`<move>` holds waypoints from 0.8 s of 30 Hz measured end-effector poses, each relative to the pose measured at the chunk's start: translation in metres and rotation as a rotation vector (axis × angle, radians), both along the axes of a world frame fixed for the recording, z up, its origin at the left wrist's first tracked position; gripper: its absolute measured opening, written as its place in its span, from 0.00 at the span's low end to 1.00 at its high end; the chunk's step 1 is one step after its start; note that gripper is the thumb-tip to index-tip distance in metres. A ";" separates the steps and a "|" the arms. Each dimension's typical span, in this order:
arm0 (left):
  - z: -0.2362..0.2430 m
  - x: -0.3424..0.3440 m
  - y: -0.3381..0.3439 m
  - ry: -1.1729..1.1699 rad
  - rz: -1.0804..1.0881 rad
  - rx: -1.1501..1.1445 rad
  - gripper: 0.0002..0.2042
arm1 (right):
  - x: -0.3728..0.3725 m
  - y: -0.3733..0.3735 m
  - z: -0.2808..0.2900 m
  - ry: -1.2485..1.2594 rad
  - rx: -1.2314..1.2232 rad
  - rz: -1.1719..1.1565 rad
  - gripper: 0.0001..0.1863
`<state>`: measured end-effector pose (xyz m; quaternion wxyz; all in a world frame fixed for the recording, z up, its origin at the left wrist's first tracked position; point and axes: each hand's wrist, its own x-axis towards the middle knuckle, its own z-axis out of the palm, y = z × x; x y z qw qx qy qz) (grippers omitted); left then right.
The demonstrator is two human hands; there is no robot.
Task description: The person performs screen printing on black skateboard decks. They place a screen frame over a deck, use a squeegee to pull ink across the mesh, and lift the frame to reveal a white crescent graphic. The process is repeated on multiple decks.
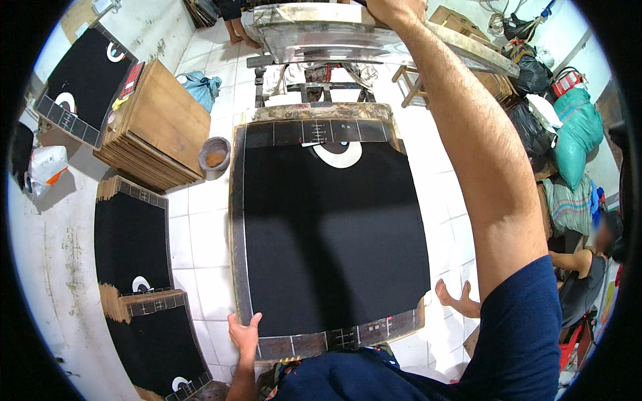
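A board (237, 214) covered with black fabric (307, 247) lies before me, with measurement strips at both ends and a white ring print (338, 160) near its far edge. My left hand (244, 334) grips the board's near-left corner, thumb on top. My raised right hand (391, 10), partly cut off at the top edge, is closed on the beam of a large screen frame (301, 33) above the far end. A dark shadow falls across the fabric.
Stacked boards with black fabric (130, 234) stand left, beside plywood sheets (147, 120) and a bucket (215, 154). Sacks (575, 134) and bags line the right wall. A co-worker (575, 287) is at the lower right; another person's legs (234, 27) show at the back.
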<state>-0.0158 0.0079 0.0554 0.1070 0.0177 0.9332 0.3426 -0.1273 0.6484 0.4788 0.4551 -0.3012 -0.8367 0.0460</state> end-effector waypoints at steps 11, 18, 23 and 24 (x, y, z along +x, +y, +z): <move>-0.001 -0.030 0.033 -0.074 0.024 -0.024 0.33 | -0.016 0.012 0.024 -0.053 -0.003 -0.115 0.27; -0.029 -0.039 0.032 -0.113 0.076 -0.051 0.37 | -0.016 0.016 0.017 -0.014 0.026 -0.086 0.25; 0.004 -0.049 0.073 -0.200 -0.028 -0.350 0.49 | -0.007 0.006 -0.010 -0.019 0.136 -0.124 0.19; 0.023 -0.050 0.101 -0.089 -0.097 -0.334 0.51 | -0.001 0.000 -0.019 0.013 0.138 -0.079 0.19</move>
